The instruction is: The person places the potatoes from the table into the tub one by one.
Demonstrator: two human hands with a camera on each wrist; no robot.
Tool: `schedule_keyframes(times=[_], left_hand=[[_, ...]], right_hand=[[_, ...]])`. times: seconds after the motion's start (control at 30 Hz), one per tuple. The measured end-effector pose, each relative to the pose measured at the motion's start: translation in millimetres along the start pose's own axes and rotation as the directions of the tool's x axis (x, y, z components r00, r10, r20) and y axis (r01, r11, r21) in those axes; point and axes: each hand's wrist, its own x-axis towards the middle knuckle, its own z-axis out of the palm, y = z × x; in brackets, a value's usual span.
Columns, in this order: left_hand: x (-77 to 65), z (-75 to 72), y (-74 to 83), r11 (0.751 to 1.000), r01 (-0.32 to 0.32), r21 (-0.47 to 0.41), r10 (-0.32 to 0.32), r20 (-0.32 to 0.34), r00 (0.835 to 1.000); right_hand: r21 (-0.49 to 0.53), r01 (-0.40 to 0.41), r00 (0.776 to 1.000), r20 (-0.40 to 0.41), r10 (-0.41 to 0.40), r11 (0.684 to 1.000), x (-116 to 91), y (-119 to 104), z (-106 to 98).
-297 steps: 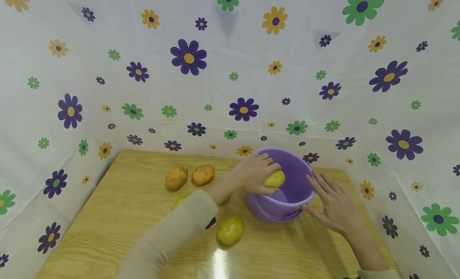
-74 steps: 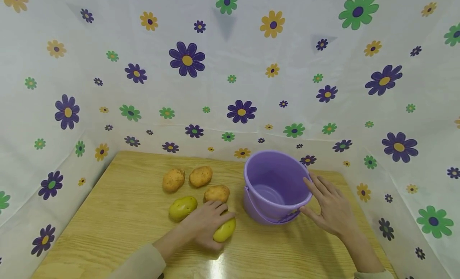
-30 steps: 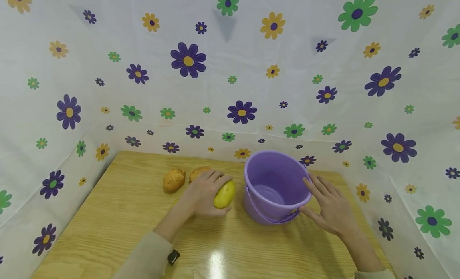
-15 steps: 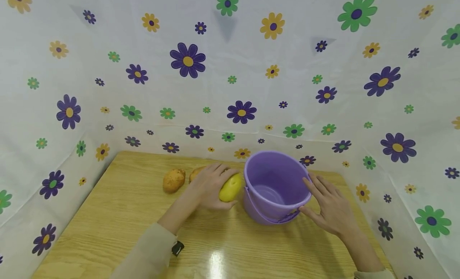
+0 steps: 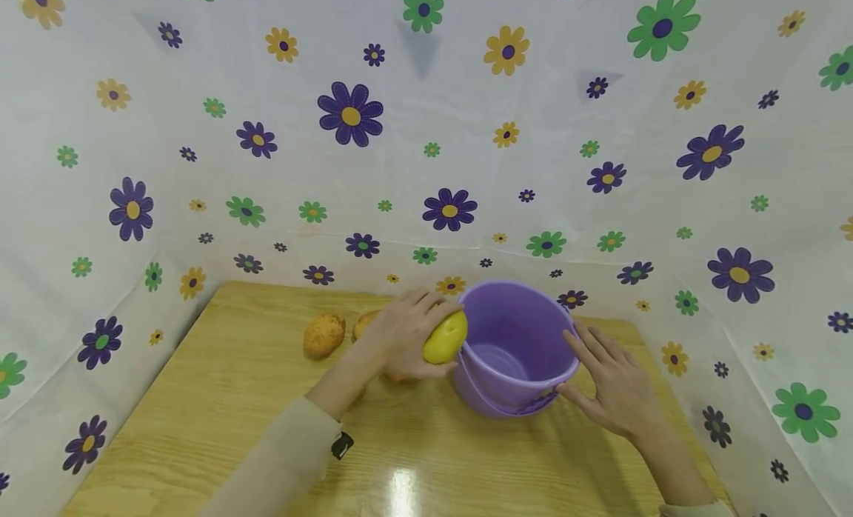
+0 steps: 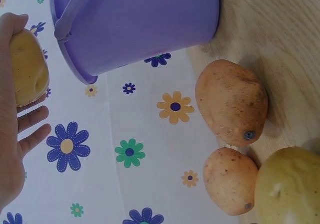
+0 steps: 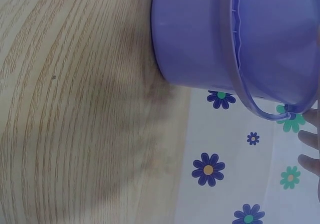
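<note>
My left hand [image 5: 408, 338] grips a smooth yellow potato [image 5: 445, 338], raised at the left rim of a purple bucket [image 5: 476, 389]. In the left wrist view, thumb and fingers wrap this potato [image 6: 29, 68], the bucket [image 6: 145, 24] upright beyond it. My right hand [image 5: 616, 387] has its fingers spread and extended along the bucket's right rim. Only its fingertips [image 7: 311, 139] show in the right wrist view, beside the bucket handle's hinge. Inside the bucket, the visible part of the floor is bare; the front wall hides the rest.
Brown potatoes lie left of the bucket: one [image 5: 324, 335] in full view, another [image 5: 363, 324] partly behind my left hand. A greenish-yellow potato [image 6: 292, 186] shows in the left wrist view. Flower-printed white sheeting [image 5: 286, 161] encloses the wooden table [image 5: 200, 398] at the back and sides.
Earlier my left hand held a yellow potato over the bucket's opening, then gripped one on the table. That one has risen and moved right to the rim. My right hand has stayed put.
</note>
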Motion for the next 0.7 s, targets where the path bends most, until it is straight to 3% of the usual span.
schedule_keyframes(times=[0.7], left_hand=[[31.0,15.7,16.2,0.998,-0.052,0.021,0.051,0.026,0.998]], right_hand=[[0.007,0.003,1.0,-0.001,-0.003,1.0,1.0,-1.3,-1.2]])
